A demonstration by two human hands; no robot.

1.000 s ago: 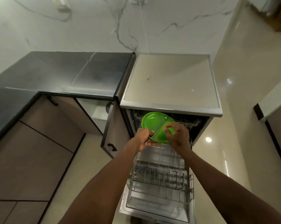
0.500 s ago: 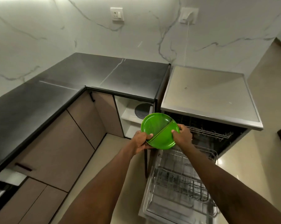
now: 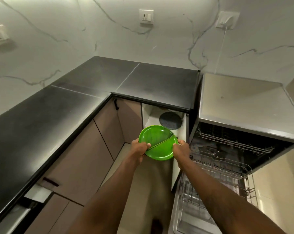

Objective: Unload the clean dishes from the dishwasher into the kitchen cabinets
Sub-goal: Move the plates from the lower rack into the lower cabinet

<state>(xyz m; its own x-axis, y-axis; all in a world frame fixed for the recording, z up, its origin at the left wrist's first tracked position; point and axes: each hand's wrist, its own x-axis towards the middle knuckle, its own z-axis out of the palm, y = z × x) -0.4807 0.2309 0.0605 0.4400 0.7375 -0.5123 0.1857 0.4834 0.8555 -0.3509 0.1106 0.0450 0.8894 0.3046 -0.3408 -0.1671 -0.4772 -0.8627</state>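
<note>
The left hand [image 3: 139,148] and right hand [image 3: 181,148] each pinch opposite rims of two overlapping green plates [image 3: 157,142]. The plates are held in front of the open cabinet [image 3: 180,132], left of the dishwasher [image 3: 244,119].

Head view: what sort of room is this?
Most likely a home kitchen: a dark L-shaped counter, an open dishwasher with wire racks, and a low cabinet standing open beside it.
</note>
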